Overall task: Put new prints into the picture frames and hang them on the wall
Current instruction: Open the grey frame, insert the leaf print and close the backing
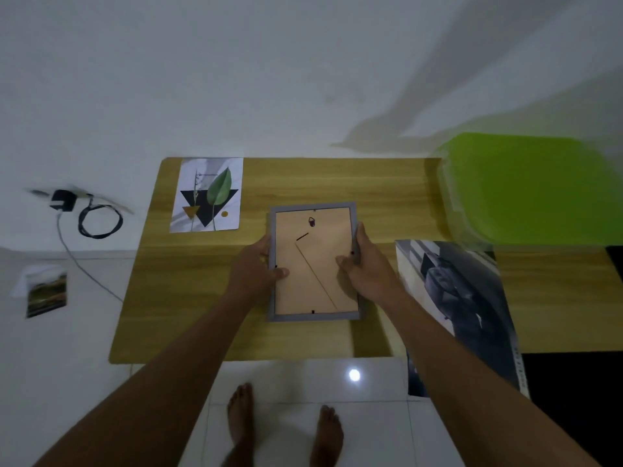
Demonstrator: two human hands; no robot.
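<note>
A leaf print (pixel 206 195) lies at the wooden table's (pixel 188 298) far left corner. At centre, 1 grey picture frame (pixel 315 261) lies face down; the left hand (pixel 257 267) and right hand (pixel 367 264) grasp its 2 side edges, thumbs on the backing.

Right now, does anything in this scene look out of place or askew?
Yes: a small photo lies on the floor left of the table, and a large poster hangs over the table's near edge.
</note>
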